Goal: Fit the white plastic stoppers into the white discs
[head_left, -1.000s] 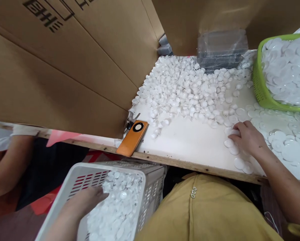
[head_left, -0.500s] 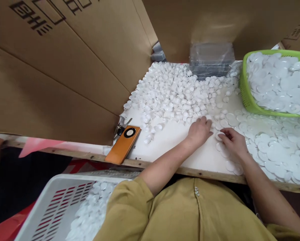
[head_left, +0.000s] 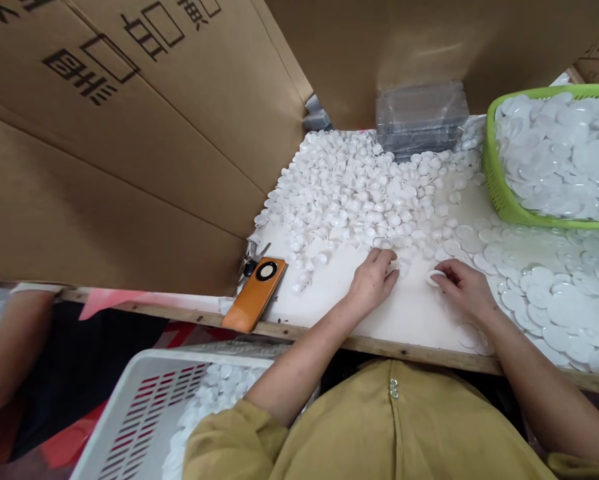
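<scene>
My left hand (head_left: 374,279) is at the near edge of a pile of small white plastic caps (head_left: 359,183), fingers curled and thumb bent towards them. A blurred, pale small white cap (head_left: 395,265) shows at its fingertips. My right hand (head_left: 463,285), a short way to the right, pinches a thin white plastic disc (head_left: 433,275) between thumb and fingers. Many flat white discs (head_left: 554,300) lie spread on the table to the right of that hand. The two hands are apart, facing each other over the white tabletop (head_left: 409,313).
A green basket (head_left: 494,180) heaped with white discs stands at back right. Plastic-wrapped grey blocks (head_left: 422,120) sit behind the pile. Cardboard (head_left: 129,167) walls the left and back. An orange phone (head_left: 254,297) lies at the front edge, above a white basket (head_left: 144,360). Another person's arm (head_left: 17,347) is far left.
My left hand has moved left, away from my right hand, which still holds the disc. The other person's arm shows more at the left. The view has shifted slightly.
</scene>
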The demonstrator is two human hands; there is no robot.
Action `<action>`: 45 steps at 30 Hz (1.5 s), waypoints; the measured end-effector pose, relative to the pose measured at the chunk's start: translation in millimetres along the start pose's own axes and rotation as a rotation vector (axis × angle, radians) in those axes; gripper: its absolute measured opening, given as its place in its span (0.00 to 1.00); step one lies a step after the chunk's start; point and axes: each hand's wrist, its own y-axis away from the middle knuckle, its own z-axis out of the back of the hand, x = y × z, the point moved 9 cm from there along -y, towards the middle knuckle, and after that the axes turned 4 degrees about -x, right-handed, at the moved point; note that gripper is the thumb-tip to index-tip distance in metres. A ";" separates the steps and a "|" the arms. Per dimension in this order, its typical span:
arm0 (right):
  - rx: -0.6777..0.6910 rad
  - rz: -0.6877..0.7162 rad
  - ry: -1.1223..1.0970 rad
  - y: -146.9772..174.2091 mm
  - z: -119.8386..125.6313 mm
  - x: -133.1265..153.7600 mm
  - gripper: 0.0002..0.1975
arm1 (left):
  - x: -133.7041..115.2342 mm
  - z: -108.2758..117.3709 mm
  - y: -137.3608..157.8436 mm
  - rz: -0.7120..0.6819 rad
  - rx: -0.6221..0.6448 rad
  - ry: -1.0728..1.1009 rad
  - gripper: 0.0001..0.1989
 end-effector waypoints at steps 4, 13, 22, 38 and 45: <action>-0.015 -0.023 -0.015 -0.5 2.0 -3.8 0.10 | -20.5 -7.0 -8.2 -0.075 0.049 -0.090 0.19; -0.034 -0.033 -0.065 1.7 8.1 -5.7 0.09 | -11.7 -6.9 12.3 -0.028 -0.002 -0.091 0.16; 0.038 0.015 -0.016 2.0 1.8 5.6 0.09 | 1.1 -16.9 23.7 0.099 0.077 -0.167 0.19; 0.060 0.056 -0.003 4.1 -0.7 4.9 0.07 | -17.4 -27.0 26.1 -0.097 0.043 -0.048 0.13; 0.147 -0.184 -0.262 8.6 -9.8 -10.3 0.12 | 2.0 -23.3 26.8 0.056 -0.018 0.035 0.13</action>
